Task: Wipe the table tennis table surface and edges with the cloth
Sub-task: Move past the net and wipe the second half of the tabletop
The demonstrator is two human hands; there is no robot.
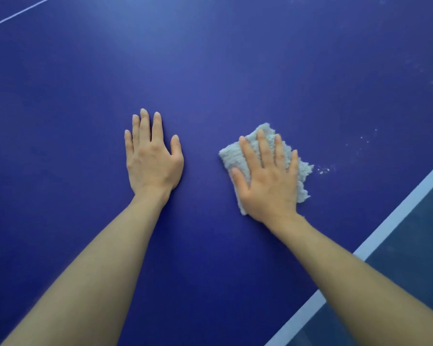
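My right grip (268, 181) lay flat on the cloth (231, 156), fingers straight and spread, pressing it down on the blue table (210, 71) rather than curling round it. The cloth was a pale, fluffy, folded pad; its frayed edges showed beyond my fingertips, past my thumb side and out from under my little finger. My left grip (151, 161) was open too, palm down on the bare surface just beside the cloth but not touching it, holding nothing.

To the right of the cloth sat a small scatter of white specks (324, 169), with a few more further out toward the edge. The white border stripe (398, 213) ran diagonally down the right side, marking the table's edge near my right forearm, and the dark floor (410, 283) showed beyond it. Ahead and to the left the blue surface stretched wide and open, with only a thin white line (18, 12) crossing the far left corner.
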